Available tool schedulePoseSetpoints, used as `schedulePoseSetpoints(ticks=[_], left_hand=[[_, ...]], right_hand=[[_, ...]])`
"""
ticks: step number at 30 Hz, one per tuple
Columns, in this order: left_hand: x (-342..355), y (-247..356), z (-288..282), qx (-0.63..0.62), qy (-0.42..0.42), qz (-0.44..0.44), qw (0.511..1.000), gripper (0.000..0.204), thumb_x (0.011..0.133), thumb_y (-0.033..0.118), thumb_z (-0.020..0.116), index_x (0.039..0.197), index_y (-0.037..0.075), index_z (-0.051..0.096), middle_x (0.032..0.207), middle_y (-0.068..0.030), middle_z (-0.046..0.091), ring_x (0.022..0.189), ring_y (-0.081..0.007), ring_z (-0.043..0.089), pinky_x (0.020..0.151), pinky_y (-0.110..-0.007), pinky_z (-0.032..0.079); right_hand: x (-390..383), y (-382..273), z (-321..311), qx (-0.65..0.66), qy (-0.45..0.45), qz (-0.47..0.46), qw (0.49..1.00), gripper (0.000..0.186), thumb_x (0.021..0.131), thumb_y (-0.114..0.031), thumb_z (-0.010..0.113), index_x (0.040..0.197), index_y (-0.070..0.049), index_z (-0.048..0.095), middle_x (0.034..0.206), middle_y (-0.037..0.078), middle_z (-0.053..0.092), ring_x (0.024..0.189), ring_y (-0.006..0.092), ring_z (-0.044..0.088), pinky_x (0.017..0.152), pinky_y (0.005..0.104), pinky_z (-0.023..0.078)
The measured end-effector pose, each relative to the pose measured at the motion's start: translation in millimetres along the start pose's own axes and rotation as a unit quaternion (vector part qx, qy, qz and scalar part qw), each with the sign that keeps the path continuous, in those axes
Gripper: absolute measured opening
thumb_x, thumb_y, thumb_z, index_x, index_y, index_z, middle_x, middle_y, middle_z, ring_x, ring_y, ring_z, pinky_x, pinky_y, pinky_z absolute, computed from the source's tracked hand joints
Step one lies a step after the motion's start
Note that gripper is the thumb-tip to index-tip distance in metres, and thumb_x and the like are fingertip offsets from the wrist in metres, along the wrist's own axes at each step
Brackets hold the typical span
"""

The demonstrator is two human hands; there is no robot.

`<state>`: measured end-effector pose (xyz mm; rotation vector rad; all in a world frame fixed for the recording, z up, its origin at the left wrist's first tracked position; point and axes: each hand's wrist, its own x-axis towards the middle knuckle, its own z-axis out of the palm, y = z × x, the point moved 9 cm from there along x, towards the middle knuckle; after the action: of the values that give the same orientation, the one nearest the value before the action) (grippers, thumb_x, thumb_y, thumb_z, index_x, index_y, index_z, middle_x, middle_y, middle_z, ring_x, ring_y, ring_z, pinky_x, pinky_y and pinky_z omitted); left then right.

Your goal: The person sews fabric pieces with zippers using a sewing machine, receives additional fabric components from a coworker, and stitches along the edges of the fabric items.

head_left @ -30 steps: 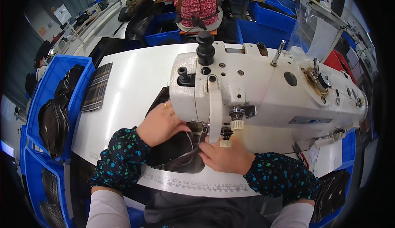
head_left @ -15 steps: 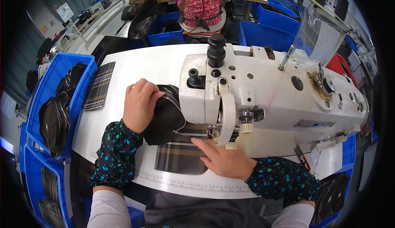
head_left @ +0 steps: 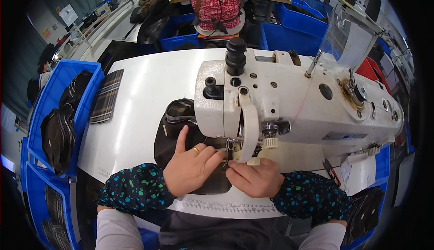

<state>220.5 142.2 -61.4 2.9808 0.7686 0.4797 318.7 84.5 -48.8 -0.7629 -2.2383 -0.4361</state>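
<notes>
A dark fabric pouch (head_left: 165,146) with a checked lining and a zipper edge lies on the white sewing table, partly under the sewing machine's (head_left: 298,101) head. My left hand (head_left: 192,166) rests on the pouch, its index finger stretched out and its other fingers bent toward the presser foot (head_left: 230,148). Right beside that foot, my right hand (head_left: 257,177) is closed, thumb and fingers pinched at the work. What lies between those fingertips is too small to make out. Below my left hand, a dark fabric panel (head_left: 217,186) extends toward the table's front edge.
Left of the table, a blue bin (head_left: 92,110) holds dark pouches, beside a folded checked piece (head_left: 106,96). Red-handled snips (head_left: 332,173) lie right of my right hand. A ruler strip (head_left: 226,207) runs along the front edge. A person in red (head_left: 217,6) sits ahead.
My left hand has come down and right from the pouch's zipper edge to the presser foot. The pouch has turned and spread, covering the checked panel. My right hand has closed into a pinch.
</notes>
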Motion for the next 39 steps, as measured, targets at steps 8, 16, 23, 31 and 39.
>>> schedulePoseSetpoints(ticks=[8, 16, 23, 31, 39], left_hand=[[-17.5, 25.2, -27.1, 0.162, 0.112, 0.012, 0.980, 0.036, 0.077, 0.018, 0.064, 0.112, 0.016, 0.075, 0.083, 0.0038, 0.048, 0.089, -0.0113, 0.055, 0.110, -0.061, 0.025], [-23.3, 32.7, -10.8, 0.159, 0.046, 0.007, 0.986, 0.036, 0.078, 0.021, 0.063, 0.112, 0.019, 0.074, 0.091, 0.0043, 0.051, 0.094, -0.0111, 0.055, 0.111, -0.060, 0.026], [-14.3, 21.7, -5.3, 0.024, 0.016, -0.041, 0.999, 0.028, 0.075, 0.019, 0.070, 0.103, 0.019, 0.076, 0.095, 0.0090, 0.060, 0.097, -0.0102, 0.057, 0.109, -0.060, 0.030], [-10.4, 12.3, 11.3, -0.070, -0.014, -0.053, 0.996, 0.028, 0.073, 0.016, 0.072, 0.101, 0.017, 0.077, 0.090, 0.0077, 0.060, 0.096, -0.0128, 0.059, 0.110, -0.059, 0.032], [-1.4, 3.3, 13.3, -0.061, -0.001, -0.062, 0.996, 0.028, 0.071, 0.013, 0.078, 0.098, 0.019, 0.079, 0.090, 0.0066, 0.065, 0.093, -0.0177, 0.063, 0.104, -0.057, 0.036]], right_hand=[[-3.4, -6.0, -0.5, -0.002, 0.007, 0.036, 0.999, 0.017, 0.074, -0.012, 0.068, 0.090, -0.007, 0.070, 0.092, 0.007, 0.069, 0.062, 0.0130, 0.063, 0.051, 0.0235, 0.047], [-17.0, -48.7, 19.4, -0.052, -0.198, 0.044, 0.978, 0.021, 0.077, -0.015, 0.064, 0.087, 0.001, 0.072, 0.101, 0.026, 0.073, 0.049, 0.0106, 0.058, 0.044, 0.0227, 0.042], [-12.8, -55.8, 21.8, -0.032, -0.194, 0.010, 0.980, 0.023, 0.080, -0.015, 0.062, 0.090, 0.003, 0.073, 0.102, 0.027, 0.073, 0.046, 0.0097, 0.054, 0.043, 0.0228, 0.038], [-14.4, -58.5, 22.0, -0.036, -0.183, -0.004, 0.982, 0.024, 0.080, -0.015, 0.062, 0.090, 0.003, 0.073, 0.101, 0.026, 0.073, 0.045, 0.0093, 0.052, 0.043, 0.0224, 0.037], [-13.4, -48.0, 27.1, -0.073, -0.165, 0.012, 0.984, 0.025, 0.078, -0.014, 0.062, 0.093, 0.003, 0.074, 0.098, 0.024, 0.074, 0.045, 0.0096, 0.053, 0.042, 0.0237, 0.040]])
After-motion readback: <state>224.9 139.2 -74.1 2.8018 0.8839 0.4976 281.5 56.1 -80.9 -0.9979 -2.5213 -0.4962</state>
